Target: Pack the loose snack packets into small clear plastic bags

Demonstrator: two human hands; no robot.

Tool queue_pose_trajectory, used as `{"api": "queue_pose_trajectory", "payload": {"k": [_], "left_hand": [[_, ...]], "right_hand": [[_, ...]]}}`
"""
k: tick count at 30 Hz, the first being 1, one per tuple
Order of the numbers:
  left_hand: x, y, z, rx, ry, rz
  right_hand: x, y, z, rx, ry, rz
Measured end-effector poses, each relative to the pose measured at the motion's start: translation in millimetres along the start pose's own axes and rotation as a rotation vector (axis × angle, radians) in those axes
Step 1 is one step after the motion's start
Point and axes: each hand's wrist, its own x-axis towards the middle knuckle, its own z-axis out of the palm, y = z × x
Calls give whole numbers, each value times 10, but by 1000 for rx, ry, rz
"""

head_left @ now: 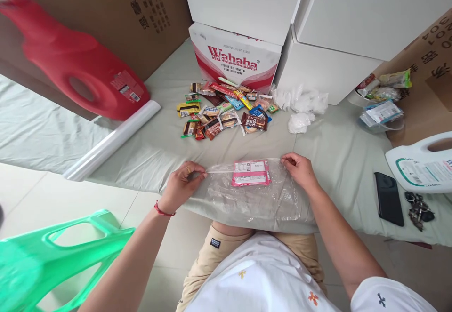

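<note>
A clear sheet of plastic wrap [278, 196] lies spread over the cloth in front of me. On it rests a pink snack packet [251, 173] with white label panels. My left hand [185, 182] pinches the film's far left corner between thumb and fingers. At the far right corner, my right hand [296, 168] grips the film the same way. The far edge is stretched in a line between both hands, along the packet's upper part. Beyond them sits a pile of wrapped snacks [226, 107] in many colours.
A roll of plastic film [113, 140] lies left by a red jug [84, 62]. Crumpled plastic [300, 107] sits right of the snacks, before a Wahaha carton [236, 58]. A phone [388, 199], keys [419, 211] and white jug [423, 166] are right; a green stool [45, 260] stands lower left.
</note>
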Motion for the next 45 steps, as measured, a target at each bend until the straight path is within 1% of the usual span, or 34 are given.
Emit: {"api": "queue_pose_trajectory", "payload": {"k": [1,3,5,6,7,9,11,13,15,16,18,20,22,24,26,28,30,31,33,36,39,40,42,45], "left_hand": [[1,5,2,2,-1,-8],[26,20,28,-22,-18,-6],[80,43,77,-61,-65,16],[116,57,105,-77,-91,26],[155,71,133,-92,-110,29],[234,98,180,-123,-123,8],[297,112,204,-149,-119,-39],[335,107,202,-159,-118,-68],[345,94,183,-159,-115,-49],[343,90,171,-160,-108,-27],[333,98,154,-162,-88,14],[326,127,154,-187,-62,34],[326,163,170,-258,-36,44],[328,186,195,-354,-23,54],[326,183,215,-430,-20,41],[312,160,222,-473,-7,-14],[289,131,216,-500,6,-81],[276,119,209,-504,6,-104],[251,106,193,-470,-6,-108],[229,112,177,-361,-9,-43],[218,132,173,-345,24,22],[214,137,173,-357,35,34],[200,139,170,-373,50,45],[164,115,165,-372,62,29]], "right_hand": [[-13,-24,-5,-66,25,-36],[-63,-121,-6,-201,127,-141],[-143,-282,18,-289,215,-290],[-189,-375,47,-311,214,-378],[-232,-469,88,-324,178,-466],[-302,-621,202,-342,38,-616],[-341,-690,336,-355,-92,-699],[-356,-675,452,-350,-149,-712],[-361,-623,520,-311,-144,-688],[-359,-601,532,-283,-119,-671],[-336,-592,520,-245,-29,-636],[-265,-632,482,-266,61,-614],[-132,-695,450,-332,73,-617],[48,-747,444,-386,8,-632],[235,-772,462,-411,-84,-628],[375,-779,487,-418,-167,-593],[434,-783,500,-400,-221,-569],[431,-786,498,-378,-227,-575],[382,-792,480,-327,-199,-611],[306,-795,441,-302,-132,-646],[362,-789,434,-352,-136,-678],[417,-788,443,-378,-165,-699],[558,-794,474,-430,-276,-731],[760,-831,526,-506,-462,-704]]}}
